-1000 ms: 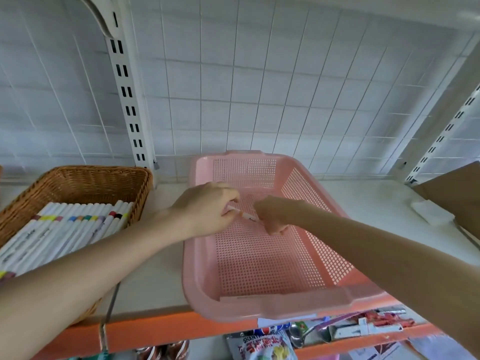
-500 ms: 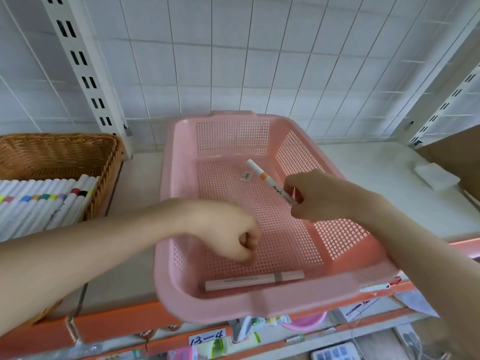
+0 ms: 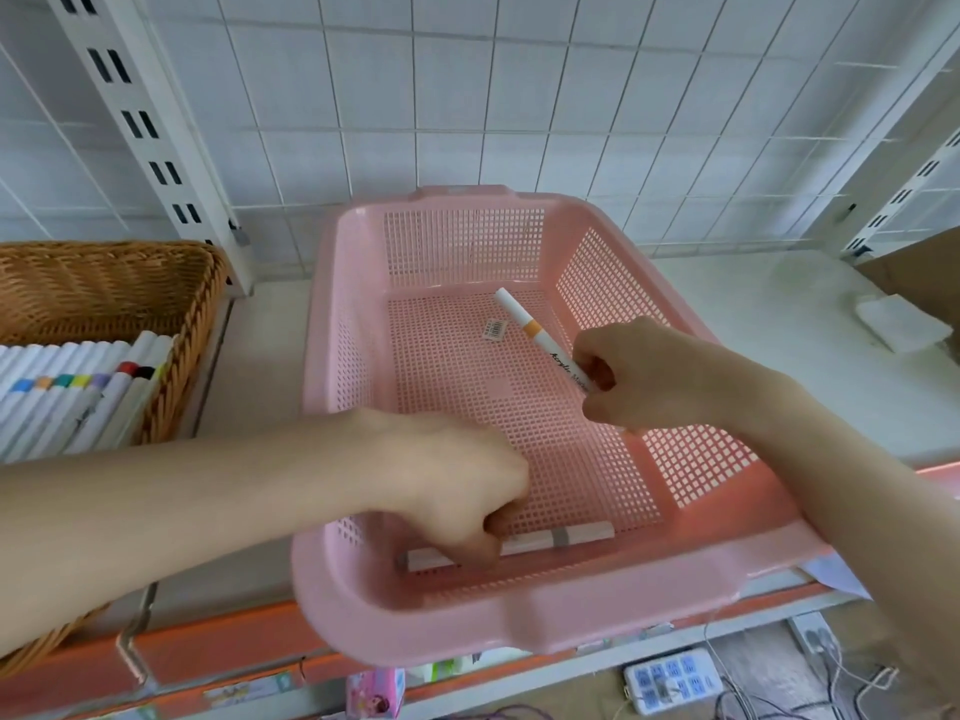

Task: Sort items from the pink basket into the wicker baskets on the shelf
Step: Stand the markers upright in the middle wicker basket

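Emptying the pink basket (image 3: 332, 356) two-handed.
A light, stiff, slick orange marker (image 3: 530, 330) is pinched mid-barrel by the right hand (image 3: 649, 381) over the basket; a grey marker (image 3: 566, 537), at its near wall, by the left hand (image 3: 447, 485).

A stationery shop: slotted shelf upright (image 3: 150, 148), wire-grid backing (image 3: 467, 96), wicker basket (image 3: 104, 283) of markers (image 3: 67, 397).

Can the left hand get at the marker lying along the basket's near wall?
Likely yes. The left hand is inside the pink basket, fingers curled over the grey-banded marker; nothing else covers it. Whether it grips is unclear.
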Demonstrator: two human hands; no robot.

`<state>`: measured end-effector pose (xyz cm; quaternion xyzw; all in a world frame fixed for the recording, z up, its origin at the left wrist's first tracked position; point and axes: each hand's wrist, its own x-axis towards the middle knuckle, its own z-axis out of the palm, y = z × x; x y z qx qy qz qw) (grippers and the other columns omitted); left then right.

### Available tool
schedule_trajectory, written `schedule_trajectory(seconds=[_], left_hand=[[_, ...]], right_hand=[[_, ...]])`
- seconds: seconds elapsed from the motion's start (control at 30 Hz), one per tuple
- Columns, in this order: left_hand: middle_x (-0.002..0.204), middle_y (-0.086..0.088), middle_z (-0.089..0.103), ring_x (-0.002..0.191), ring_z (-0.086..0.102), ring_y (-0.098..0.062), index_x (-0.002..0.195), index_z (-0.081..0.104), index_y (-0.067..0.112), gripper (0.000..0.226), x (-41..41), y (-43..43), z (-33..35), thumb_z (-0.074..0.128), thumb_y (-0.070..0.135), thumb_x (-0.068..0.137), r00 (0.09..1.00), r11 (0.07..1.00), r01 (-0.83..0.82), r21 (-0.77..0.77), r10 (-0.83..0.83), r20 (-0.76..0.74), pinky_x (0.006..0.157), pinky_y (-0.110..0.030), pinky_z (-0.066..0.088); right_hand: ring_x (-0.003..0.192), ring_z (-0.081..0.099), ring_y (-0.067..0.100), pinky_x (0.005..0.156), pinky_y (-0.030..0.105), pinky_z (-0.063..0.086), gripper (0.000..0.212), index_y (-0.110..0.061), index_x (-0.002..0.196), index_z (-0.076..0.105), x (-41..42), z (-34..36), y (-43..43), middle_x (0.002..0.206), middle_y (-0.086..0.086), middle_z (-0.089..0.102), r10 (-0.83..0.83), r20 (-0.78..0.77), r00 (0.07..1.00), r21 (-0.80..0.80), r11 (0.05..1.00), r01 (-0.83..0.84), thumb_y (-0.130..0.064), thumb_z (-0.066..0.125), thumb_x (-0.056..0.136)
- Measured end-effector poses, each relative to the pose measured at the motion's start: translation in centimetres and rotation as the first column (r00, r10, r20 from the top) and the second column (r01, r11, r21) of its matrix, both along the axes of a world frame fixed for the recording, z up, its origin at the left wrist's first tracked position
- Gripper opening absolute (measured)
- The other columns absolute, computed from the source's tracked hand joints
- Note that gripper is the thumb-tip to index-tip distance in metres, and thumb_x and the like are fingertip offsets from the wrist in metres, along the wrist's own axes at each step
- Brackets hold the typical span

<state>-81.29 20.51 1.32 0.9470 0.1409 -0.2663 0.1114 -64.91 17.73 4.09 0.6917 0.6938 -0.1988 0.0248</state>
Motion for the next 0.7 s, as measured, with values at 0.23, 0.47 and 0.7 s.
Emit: schedule_trajectory(seconds=[0.23,0.47,0.7], left_hand=[[0.059,0.001,0.044,0.050,0.041,-0.016,0.064,0.045,0.013,0.027,-0.1,0.1,-0.2,0.054,0.029,0.084,0.998,0.979,-0.053,0.197,0.048,0.028,0.050,-0.028,0.037],[0.070,0.003,0.039,0.068,0.044,-0.020,0.086,0.042,0.015,0.009,-0.3,1.4,-0.3,0.043,0.019,0.094,0.933,0.947,-0.301,0.110,0.269,0.240,0.061,-0.030,0.037],[0.069,0.000,0.053,0.055,0.049,-0.010,0.085,0.054,0.007,0.018,-2.7,3.0,3.7,0.045,0.017,0.097,0.568,0.800,-0.538,-0.265,0.577,0.587,0.044,-0.014,0.038]], right_hand=[[0.054,0.064,0.019,0.051,0.025,0.051,0.025,-0.013,0.068,0.043,-0.2,0.5,0.0,0.061,0.007,0.059,-0.128,-0.118,0.985,0.012,0.991,0.130,-0.017,0.043,0.093],[0.046,0.060,0.013,0.047,0.020,0.050,0.021,-0.008,0.069,0.047,-0.4,2.4,-0.4,0.058,0.008,0.061,-0.269,-0.288,0.919,0.120,0.942,0.313,-0.010,0.046,0.090],[0.051,0.061,0.023,0.047,0.027,0.048,0.010,-0.009,0.093,0.049,-2.6,4.0,-0.8,0.060,0.011,0.063,-0.285,-0.422,0.861,0.298,0.853,0.428,-0.001,0.047,0.086]])
